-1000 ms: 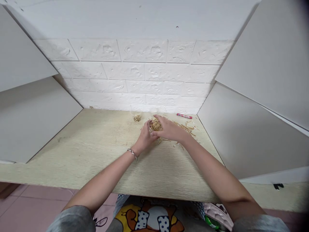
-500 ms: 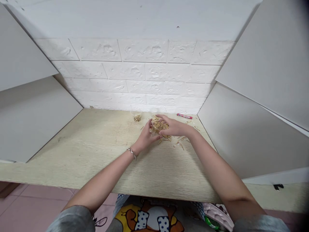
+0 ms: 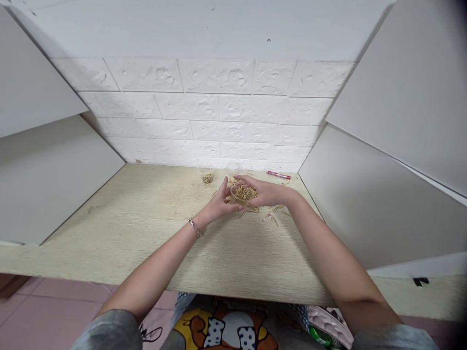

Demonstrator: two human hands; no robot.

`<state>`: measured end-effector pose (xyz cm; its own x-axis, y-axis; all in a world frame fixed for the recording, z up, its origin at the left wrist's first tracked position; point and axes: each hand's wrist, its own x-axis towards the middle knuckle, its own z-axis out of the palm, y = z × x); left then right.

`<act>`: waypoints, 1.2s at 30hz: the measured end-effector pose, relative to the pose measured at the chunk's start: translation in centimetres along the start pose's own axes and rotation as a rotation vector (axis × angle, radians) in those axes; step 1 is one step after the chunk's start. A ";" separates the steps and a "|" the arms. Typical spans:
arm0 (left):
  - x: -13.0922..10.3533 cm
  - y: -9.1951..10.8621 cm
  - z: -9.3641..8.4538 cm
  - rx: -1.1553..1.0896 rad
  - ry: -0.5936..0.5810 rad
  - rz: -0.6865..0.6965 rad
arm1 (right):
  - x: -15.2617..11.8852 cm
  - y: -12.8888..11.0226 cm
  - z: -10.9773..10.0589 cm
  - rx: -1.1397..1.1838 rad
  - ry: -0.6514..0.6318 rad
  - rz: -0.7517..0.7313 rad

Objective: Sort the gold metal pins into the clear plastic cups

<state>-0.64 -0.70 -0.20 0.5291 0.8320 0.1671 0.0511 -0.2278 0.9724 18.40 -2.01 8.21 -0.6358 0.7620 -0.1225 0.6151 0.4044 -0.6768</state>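
A small clear plastic cup (image 3: 239, 200) is between my two hands, low over a heap of thin gold-coloured sticks (image 3: 253, 210). My left hand (image 3: 219, 200) curves round its left side, thumb toward me and fingers on the far side. From the right, my right hand (image 3: 267, 192) grips the cup with fingers bent over it. Gold pieces show inside and behind the clear wall; I cannot tell exactly which are inside. Another clear cup with small gold pieces (image 3: 207, 178) stands to the left, near the wall.
Loose gold sticks (image 3: 275, 221) lie scattered right of the heap. A red pen-like tube (image 3: 278, 175) lies by the back wall. Another clear container (image 3: 233, 167) stands behind the heap. White panels (image 3: 394, 204) flank the pale wooden table (image 3: 146, 233).
The cup's rim now shows more plainly between my hands, facing more upward. My left wrist has shifted slightly left, and my right hand has turned a little.
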 end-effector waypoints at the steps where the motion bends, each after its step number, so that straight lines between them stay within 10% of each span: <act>1: 0.0 0.1 -0.1 -0.019 -0.021 -0.002 | -0.1 0.0 0.0 0.000 -0.010 -0.011; 15: -0.6 2.1 -0.5 -0.441 -0.327 -0.072 | -0.5 -0.2 -0.3 -0.012 -0.092 -0.218; 27: -0.6 1.6 -0.8 -0.580 -0.201 -0.154 | -0.5 1.2 -1.3 0.093 0.073 -0.094; 31: -0.5 1.4 -0.8 -0.605 -0.095 -0.156 | 1.3 4.1 -0.1 -0.194 0.343 0.120; 36: -0.2 1.8 -0.5 -0.595 0.048 -0.192 | 3.4 6.4 2.3 -0.402 0.255 0.053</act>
<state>-1.10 -1.00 1.64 0.5178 0.8551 -0.0260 -0.3465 0.2375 0.9075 19.09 2.02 1.76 -0.4950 0.8663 0.0666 0.8072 0.4869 -0.3337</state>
